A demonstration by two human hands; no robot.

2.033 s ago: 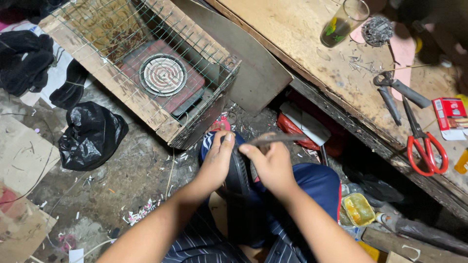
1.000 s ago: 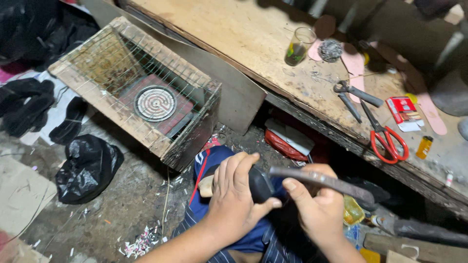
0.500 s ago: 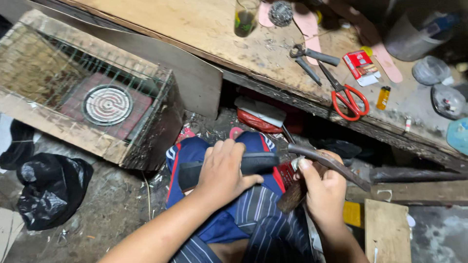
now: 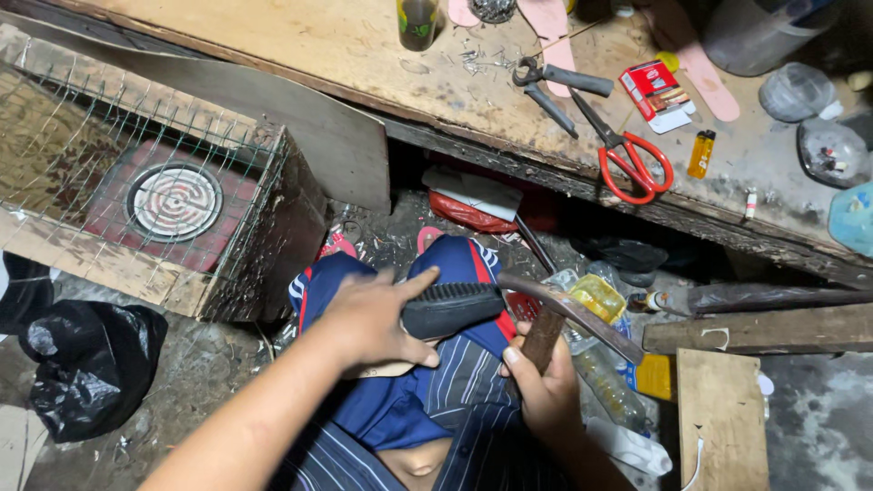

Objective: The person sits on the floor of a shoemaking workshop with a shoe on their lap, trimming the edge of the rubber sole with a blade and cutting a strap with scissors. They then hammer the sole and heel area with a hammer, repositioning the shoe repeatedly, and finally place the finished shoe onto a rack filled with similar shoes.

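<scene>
My left hand grips a black shoe sole that rests on my knee, over blue striped cloth. The thumb wraps under the sole and the fingers lie along its top. My right hand is closed around the wooden handle of a hammer. Its long metal head slants down to the right, just right of the sole's end.
A wooden workbench spans the top, with red scissors, pliers, a red packet, a yellow lighter and a glass. A wire-covered wooden box with a coil heater stands left. A black bag lies lower left.
The view has swung right and closer. My right hand has dropped lower with the hammer, while the left hand keeps hold of the sole on my knee.
</scene>
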